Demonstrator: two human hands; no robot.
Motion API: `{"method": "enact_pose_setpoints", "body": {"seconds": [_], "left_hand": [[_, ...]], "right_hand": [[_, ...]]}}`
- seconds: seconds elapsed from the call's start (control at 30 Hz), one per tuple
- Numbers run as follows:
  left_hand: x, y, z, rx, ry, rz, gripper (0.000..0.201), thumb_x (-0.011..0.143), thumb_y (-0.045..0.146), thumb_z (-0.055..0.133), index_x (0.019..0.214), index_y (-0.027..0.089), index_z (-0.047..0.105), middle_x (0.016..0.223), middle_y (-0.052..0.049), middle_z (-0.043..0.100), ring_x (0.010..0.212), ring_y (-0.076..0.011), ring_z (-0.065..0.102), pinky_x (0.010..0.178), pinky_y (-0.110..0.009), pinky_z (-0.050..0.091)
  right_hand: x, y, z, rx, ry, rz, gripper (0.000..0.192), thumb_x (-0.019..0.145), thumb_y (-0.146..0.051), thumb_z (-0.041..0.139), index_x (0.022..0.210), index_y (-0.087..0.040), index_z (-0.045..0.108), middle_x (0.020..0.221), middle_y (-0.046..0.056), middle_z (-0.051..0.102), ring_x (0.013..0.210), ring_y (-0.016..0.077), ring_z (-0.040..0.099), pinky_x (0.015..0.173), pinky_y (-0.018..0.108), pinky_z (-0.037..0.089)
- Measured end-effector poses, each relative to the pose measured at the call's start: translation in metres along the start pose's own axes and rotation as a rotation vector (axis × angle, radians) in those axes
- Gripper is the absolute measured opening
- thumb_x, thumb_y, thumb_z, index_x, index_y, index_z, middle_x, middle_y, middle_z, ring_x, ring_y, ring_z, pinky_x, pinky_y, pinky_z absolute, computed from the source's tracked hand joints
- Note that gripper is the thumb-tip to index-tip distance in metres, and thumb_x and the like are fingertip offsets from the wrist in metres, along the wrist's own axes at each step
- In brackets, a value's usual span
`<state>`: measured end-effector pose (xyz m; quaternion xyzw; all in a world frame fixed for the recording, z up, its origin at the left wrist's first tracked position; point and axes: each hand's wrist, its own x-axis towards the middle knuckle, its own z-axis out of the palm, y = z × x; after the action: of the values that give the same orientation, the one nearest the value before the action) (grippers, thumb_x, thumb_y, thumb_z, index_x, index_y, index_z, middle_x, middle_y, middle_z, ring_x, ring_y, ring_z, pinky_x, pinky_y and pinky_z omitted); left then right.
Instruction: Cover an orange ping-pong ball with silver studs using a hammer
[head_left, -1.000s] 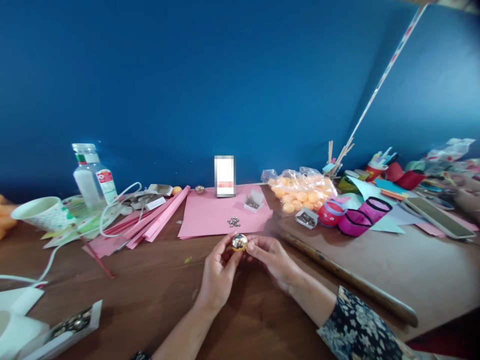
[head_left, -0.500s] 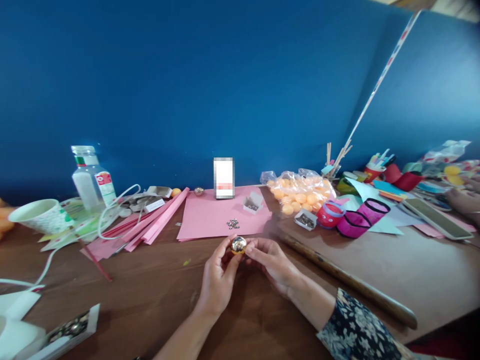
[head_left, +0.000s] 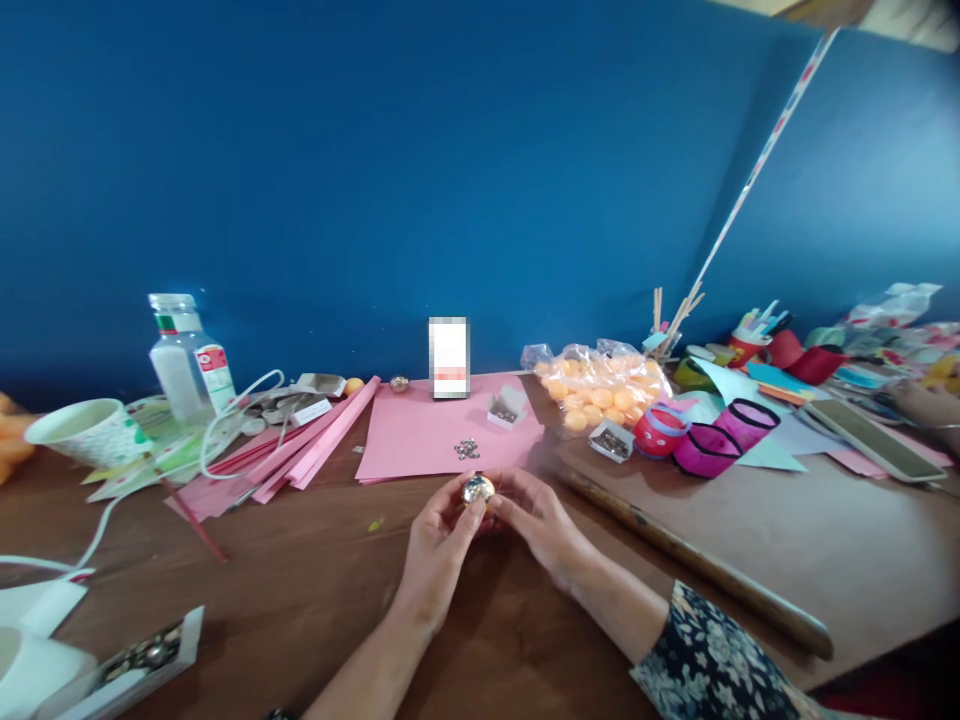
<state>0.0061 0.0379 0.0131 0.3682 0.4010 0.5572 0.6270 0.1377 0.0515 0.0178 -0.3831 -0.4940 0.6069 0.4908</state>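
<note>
My left hand and my right hand meet over the brown table, and together they hold a small shiny ball covered with silver studs over orange. The fingertips of both hands pinch it from either side. Just beyond it a small heap of loose silver tacks lies on a pink paper sheet. A small open box of tacks stands on the same sheet.
A clear bag of orange balls, another tack box and pink-red paper rings lie right. Pink strips, a bottle, a paper cup and a white cable sit left. Another person's hand is far right.
The ball has turned slightly between my fingers and my hands have closed in a little more around it. The view shifted slightly.
</note>
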Motion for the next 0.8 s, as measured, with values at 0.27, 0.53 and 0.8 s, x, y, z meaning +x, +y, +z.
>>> {"method": "enact_pose_setpoints", "body": {"seconds": [0.27, 0.53, 0.8], "left_hand": [[-0.0004, 0.0034, -0.0005, 0.087, 0.032, 0.066, 0.042, 0.068, 0.025, 0.064, 0.109, 0.017, 0.056, 0.106, -0.009, 0.063, 0.098, -0.0219, 0.058, 0.088, -0.034, 0.044], [0.0002, 0.001, 0.0004, -0.178, -0.014, -0.033, 0.032, 0.078, 0.028, 0.054, 0.108, 0.018, 0.057, 0.109, -0.008, 0.062, 0.092, -0.0187, 0.06, 0.085, -0.036, 0.046], [-0.0026, 0.0084, 0.0024, -0.231, -0.041, -0.057, 0.028, 0.073, 0.021, 0.061, 0.1, 0.018, 0.061, 0.101, -0.006, 0.065, 0.086, -0.016, 0.061, 0.079, -0.032, 0.049]], "right_hand": [[-0.0012, -0.0014, 0.0025, -0.144, -0.027, -0.124, 0.028, 0.072, -0.025, 0.063, 0.098, -0.02, 0.054, 0.089, 0.003, 0.058, 0.082, 0.0151, 0.056, 0.074, 0.028, 0.047], [0.0, -0.0037, -0.0002, -0.014, -0.04, -0.087, 0.026, 0.076, -0.028, 0.06, 0.1, -0.019, 0.056, 0.093, 0.004, 0.06, 0.085, 0.0149, 0.055, 0.079, 0.03, 0.044], [-0.0016, -0.0099, 0.0004, 0.24, -0.056, 0.037, 0.026, 0.072, -0.028, 0.065, 0.095, -0.018, 0.058, 0.092, 0.005, 0.063, 0.081, 0.0142, 0.057, 0.072, 0.027, 0.044]]}}
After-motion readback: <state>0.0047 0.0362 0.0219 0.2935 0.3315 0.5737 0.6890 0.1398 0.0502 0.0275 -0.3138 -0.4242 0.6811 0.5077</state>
